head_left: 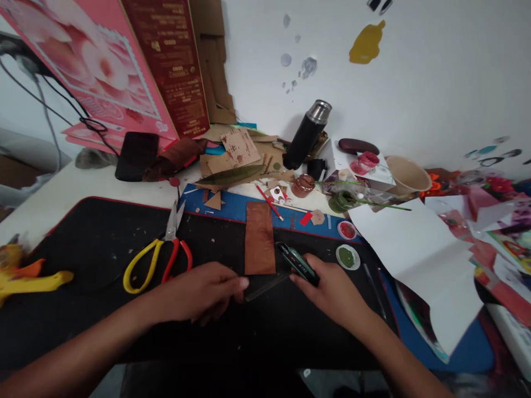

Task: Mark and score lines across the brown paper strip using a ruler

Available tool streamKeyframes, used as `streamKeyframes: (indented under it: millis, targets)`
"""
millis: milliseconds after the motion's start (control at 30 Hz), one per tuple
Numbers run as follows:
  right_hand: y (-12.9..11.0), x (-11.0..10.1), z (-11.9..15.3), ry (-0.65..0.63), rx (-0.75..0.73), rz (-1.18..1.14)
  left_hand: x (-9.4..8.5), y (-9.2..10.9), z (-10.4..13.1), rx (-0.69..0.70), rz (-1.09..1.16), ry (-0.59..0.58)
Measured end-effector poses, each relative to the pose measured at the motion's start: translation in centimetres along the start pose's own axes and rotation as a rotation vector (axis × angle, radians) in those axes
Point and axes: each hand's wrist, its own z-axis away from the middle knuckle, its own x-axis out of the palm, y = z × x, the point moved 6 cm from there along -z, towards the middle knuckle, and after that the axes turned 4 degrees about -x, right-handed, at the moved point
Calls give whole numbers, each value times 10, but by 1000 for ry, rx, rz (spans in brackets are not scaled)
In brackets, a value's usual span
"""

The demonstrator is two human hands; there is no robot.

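Observation:
A brown rectangular piece (260, 239) lies on the black mat (103, 221), between and above my hands. My right hand (326, 284) is closed round a dark green stapler-like tool (299, 264), just right of the brown piece. My left hand (218, 290) has its thumb and forefinger pressed together at the left end of a thin dark strip (267, 288), whose right end reaches toward my right hand. Scissors (171, 235) with one yellow and one red handle lie open, left of the brown piece and above my left hand.
A yellow glue gun (31, 276) lies at the far left. Behind the mat are a phone (136, 156), cardboard scraps (238, 148), a black flask (307, 134) and paint jars (303, 186). White paper (418, 249) lies at right, near a dish of green paint (347, 257).

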Motion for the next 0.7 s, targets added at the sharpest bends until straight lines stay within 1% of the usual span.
streamKeyframes:
  millis: [33, 67, 133, 167, 200, 267, 333, 433, 533, 700]
  targets:
    - [-1, -2, 0, 4, 9, -22, -2, 2, 3, 30, -54, 35]
    - [-2, -2, -1, 9, 16, -39, -8, 5, 8, 77, -103, 126]
    - [-4, -1, -4, 11, 25, -58, -23, 16, 21, 233, -184, 405]
    - [-5, 1, -6, 9, 30, -62, -26, 19, 28, 291, -216, 508]
    - [-7, 3, -9, 3, 29, -66, -26, 22, 33, 349, -250, 561]
    - [-12, 8, -16, -7, 30, -75, -18, 24, 36, 425, -317, 551]
    - [-17, 10, -23, 7, 18, -78, -9, 21, 32, 457, -378, 529]
    - [-23, 9, -32, 64, -5, -51, -5, 17, 22, 477, -434, 577]
    - [-22, 8, -37, 104, -2, -27, -10, 17, 10, 495, -433, 605]
    - [-10, 11, -35, 127, 18, 28, -26, 23, -6, 489, -444, 609]
